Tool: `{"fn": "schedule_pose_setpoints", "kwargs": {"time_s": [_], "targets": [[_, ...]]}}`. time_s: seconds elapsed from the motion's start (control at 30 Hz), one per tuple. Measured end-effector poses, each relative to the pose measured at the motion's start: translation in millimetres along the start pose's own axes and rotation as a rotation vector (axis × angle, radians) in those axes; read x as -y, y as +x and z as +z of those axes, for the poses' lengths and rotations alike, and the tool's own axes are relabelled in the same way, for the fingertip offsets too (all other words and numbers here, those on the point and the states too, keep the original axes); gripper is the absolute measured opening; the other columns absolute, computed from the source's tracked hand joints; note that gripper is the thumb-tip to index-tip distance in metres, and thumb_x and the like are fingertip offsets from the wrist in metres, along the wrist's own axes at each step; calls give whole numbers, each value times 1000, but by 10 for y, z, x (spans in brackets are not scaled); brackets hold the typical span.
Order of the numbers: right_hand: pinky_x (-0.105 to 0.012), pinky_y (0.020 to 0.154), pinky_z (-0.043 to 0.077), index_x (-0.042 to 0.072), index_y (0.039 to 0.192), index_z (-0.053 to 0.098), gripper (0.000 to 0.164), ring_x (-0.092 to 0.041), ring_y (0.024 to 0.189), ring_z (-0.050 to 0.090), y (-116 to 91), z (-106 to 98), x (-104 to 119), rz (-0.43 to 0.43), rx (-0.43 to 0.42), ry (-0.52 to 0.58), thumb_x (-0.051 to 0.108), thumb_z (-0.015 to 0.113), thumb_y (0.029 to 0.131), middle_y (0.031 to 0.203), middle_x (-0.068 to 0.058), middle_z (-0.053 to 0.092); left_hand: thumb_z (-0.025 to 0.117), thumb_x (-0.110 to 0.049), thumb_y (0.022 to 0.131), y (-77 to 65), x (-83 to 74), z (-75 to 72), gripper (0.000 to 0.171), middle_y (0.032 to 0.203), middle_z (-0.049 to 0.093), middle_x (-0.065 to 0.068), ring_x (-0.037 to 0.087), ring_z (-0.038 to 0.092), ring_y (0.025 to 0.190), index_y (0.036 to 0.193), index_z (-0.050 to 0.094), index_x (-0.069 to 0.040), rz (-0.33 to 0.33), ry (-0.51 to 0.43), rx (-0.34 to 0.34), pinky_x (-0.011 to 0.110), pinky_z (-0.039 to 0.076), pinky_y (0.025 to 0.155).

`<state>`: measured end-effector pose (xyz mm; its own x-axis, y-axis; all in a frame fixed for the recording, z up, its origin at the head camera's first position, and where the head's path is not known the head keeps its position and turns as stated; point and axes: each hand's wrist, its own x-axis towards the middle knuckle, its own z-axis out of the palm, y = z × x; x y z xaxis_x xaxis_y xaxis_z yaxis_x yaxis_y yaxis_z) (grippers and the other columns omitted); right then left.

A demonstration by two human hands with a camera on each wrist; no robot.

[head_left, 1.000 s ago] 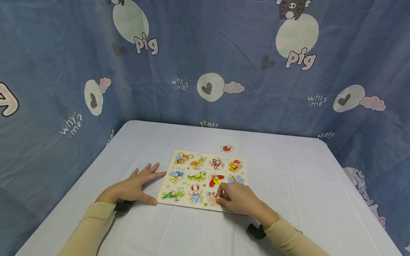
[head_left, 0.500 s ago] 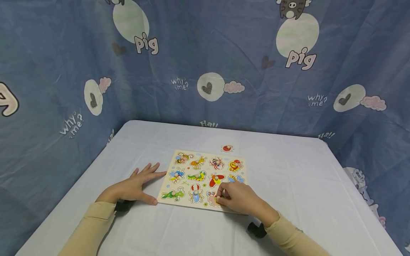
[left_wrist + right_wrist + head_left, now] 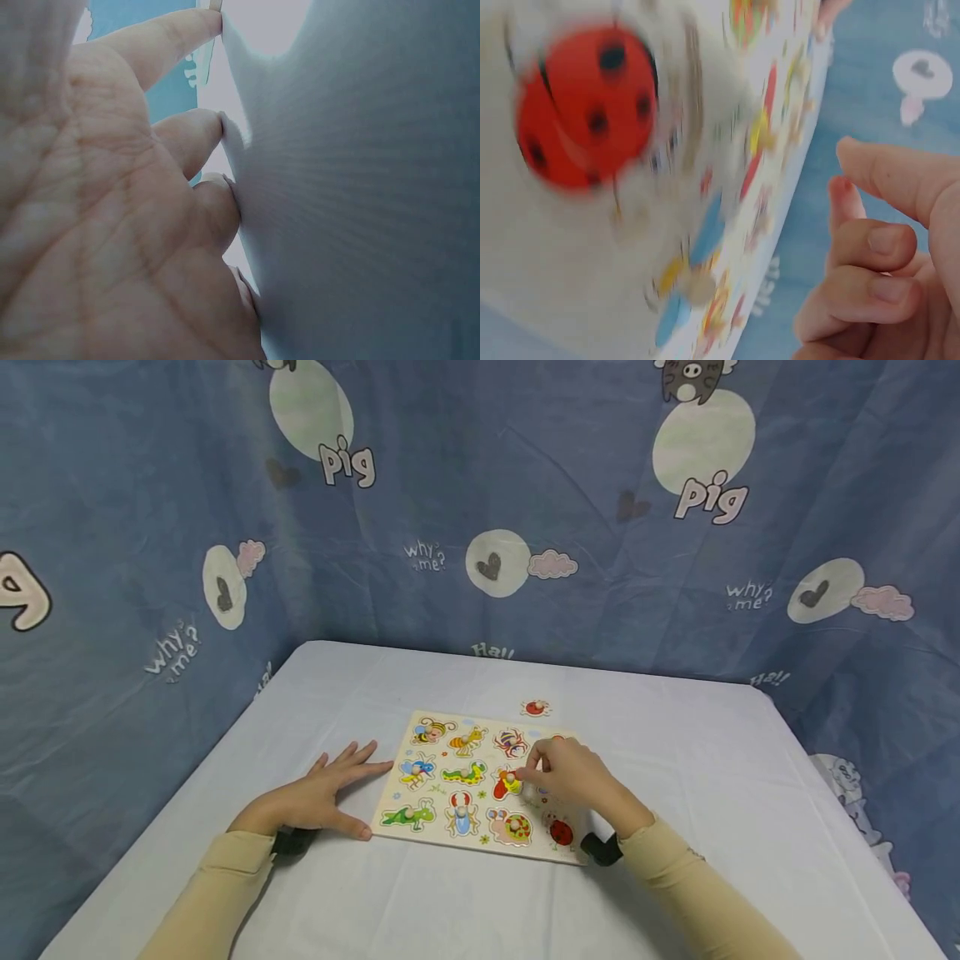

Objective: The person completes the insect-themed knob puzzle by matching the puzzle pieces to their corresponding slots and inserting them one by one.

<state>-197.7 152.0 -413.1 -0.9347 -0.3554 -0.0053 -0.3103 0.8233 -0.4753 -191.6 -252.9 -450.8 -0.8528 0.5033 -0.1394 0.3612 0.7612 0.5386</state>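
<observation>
A wooden peg puzzle board (image 3: 442, 837) with several insect pieces lies on the white table. Spread fingers of my left hand (image 3: 311, 795) rest on the cloth, the thumb and a fingertip at the board's left edge. Above the board's right half hovers my right hand (image 3: 573, 774), fingers loosely bent. The right wrist view shows thumb and index finger a little apart, nothing between them. A snail piece (image 3: 510, 828) sits in the front row, beside a printed ladybug (image 3: 560, 832) without a knob. The loose ladybug piece (image 3: 536, 707) lies behind the board. My right hand covers some right-side pieces.
A white cloth covers the table (image 3: 360, 693). Behind and beside it hangs a blue patterned curtain (image 3: 420, 485). A dark strap (image 3: 602, 849) shows at my right wrist.
My right hand has released the snail piece's knob in the front row and moved up and away over the board, uncovering the snail and printed ladybug. The left hand stays put.
</observation>
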Motion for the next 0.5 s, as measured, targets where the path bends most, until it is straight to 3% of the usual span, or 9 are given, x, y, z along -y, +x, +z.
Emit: {"fn": "schedule_pose_setpoints", "kwargs": {"time_s": [0.3,0.5], "targets": [[-27,48,37,16,86,67,27,-15,57,49,392,-217,-202,172,-59,18,41,68,94,67,0,55,86,-61,64,2,-7,4,106,170,11,15,45,-2,155,154,41,-26,0,9,-4,74,-7,116],[-27,49,40,14,89,69,29,-15,58,52,607,-282,-320,239,-91,41,42,67,94,70,-2,57,87,-58,64,-15,-36,-14,106,169,12,15,46,-2,155,154,42,-26,4,1,-5,73,-8,116]]}}
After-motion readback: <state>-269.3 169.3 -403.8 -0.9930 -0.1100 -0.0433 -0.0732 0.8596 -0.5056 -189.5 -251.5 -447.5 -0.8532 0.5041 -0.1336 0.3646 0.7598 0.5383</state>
